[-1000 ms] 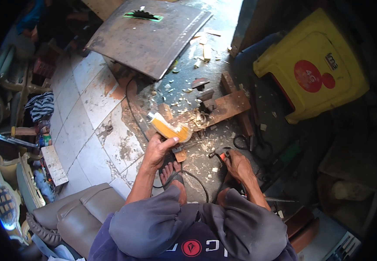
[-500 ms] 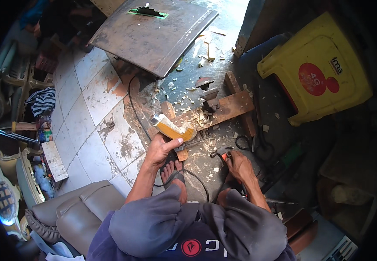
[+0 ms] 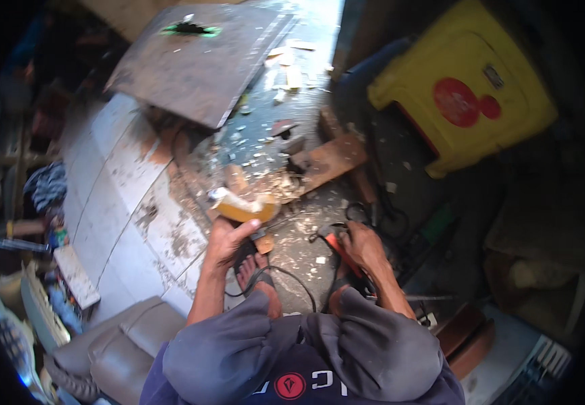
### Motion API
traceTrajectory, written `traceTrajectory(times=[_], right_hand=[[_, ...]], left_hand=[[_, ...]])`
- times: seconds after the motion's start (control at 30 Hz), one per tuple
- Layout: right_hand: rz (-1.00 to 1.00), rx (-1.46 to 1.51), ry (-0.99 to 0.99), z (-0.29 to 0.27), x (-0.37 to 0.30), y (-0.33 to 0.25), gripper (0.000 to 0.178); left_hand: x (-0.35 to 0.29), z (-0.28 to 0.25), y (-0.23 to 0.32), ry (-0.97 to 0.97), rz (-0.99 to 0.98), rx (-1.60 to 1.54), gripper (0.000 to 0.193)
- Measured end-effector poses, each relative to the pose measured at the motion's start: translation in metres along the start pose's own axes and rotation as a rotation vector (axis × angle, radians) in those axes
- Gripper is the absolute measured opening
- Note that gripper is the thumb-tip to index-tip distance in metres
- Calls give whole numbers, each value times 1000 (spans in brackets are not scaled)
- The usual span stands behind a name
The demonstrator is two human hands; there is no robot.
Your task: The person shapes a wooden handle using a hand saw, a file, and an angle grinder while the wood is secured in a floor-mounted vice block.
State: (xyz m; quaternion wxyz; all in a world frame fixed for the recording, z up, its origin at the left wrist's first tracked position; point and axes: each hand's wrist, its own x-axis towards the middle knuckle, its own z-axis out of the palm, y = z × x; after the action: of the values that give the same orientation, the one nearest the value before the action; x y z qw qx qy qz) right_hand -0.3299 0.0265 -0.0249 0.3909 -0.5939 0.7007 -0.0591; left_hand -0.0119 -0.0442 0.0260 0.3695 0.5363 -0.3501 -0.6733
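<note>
My left hand (image 3: 228,241) is closed round a curved yellow wooden piece (image 3: 244,208) with a pale notched upper edge, held above the wood shavings. A hammer (image 3: 333,241) with an orange handle and dark head lies low beside my right foot. My right hand (image 3: 365,246) is right next to its handle, fingers bent and pointing forward. Blur hides whether those fingers grip anything. A small dark thing shows by the fingertips, too smeared to name.
A wooden bench piece (image 3: 333,162) strewn with shavings lies ahead. Beyond it stands a saw table (image 3: 191,67) with its blade up. A yellow plastic stool (image 3: 468,88) is at the right, a grey cushioned seat (image 3: 137,341) at the left. A black cable (image 3: 299,278) loops near my feet.
The whole view has shifted left and blurred. My right hand has moved forward along the hammer, whose orange handle now shows more beside the hand. My left hand keeps the yellow wooden piece.
</note>
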Motion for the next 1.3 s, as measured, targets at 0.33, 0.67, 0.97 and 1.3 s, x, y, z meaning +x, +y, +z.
traceTrajectory(times=[0.33, 0.67, 0.97, 1.3], right_hand=[[5, 72, 66, 3, -13, 21, 30], [360, -140, 911, -26, -28, 117, 43], [495, 932, 829, -36, -12, 258, 60], [360, 1203, 714, -42, -48, 150, 42]], left_hand=[[3, 20, 2, 43, -18, -29, 69], [15, 34, 8, 106, 45, 256, 48], [41, 15, -7, 341, 707, 982, 43], [8, 1, -29, 373, 783, 1065, 43]])
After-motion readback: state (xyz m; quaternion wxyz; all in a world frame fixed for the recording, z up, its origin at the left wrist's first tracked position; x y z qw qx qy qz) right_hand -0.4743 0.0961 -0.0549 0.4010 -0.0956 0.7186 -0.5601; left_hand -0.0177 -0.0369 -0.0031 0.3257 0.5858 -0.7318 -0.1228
